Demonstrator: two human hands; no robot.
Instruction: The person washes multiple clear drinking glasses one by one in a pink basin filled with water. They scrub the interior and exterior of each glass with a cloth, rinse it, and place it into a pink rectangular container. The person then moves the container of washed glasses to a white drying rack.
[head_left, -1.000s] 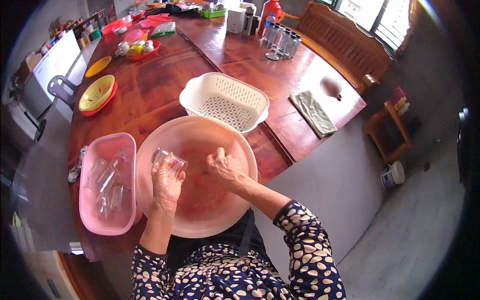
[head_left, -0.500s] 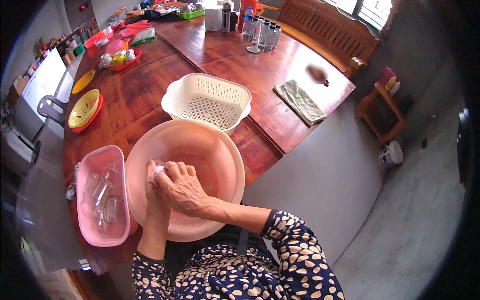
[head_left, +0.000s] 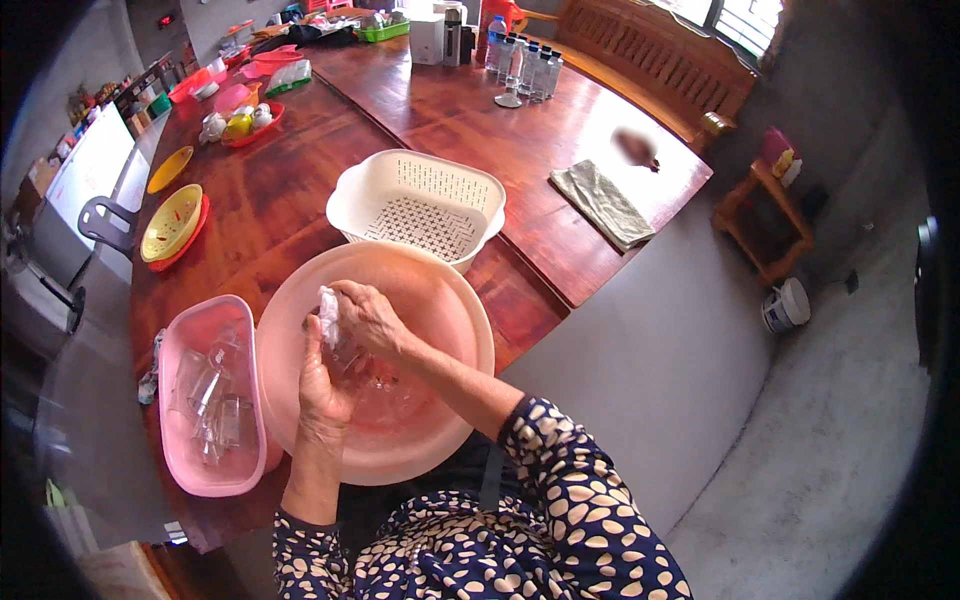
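A large pale-pink basin [head_left: 455,420] with some water in it stands in front of me, and both my hands are over it. My right hand [head_left: 368,318] is closed on a bunched white cloth [head_left: 328,312]. Just below, my left hand [head_left: 325,390] curls round what looks like a clear drinking glass [head_left: 346,354], mostly hidden between the hands. The cloth is at its upper end. On the left, a pink rectangular tub [head_left: 172,440] holds several clear glasses [head_left: 208,390], lying tilted against one another.
Beyond the basin sits a white perforated basket [head_left: 350,205] on the reddish wooden table [head_left: 290,215]. A folded grey-green towel [head_left: 602,203] lies to its right. Yellow colander [head_left: 170,222] and red tray of cups [head_left: 262,130] stand at left; several bottles [head_left: 530,68] stand at the back.
My hands have turned and opened apart a little, the right one moving up and to the right with the cloth. A clear glass now shows between them.
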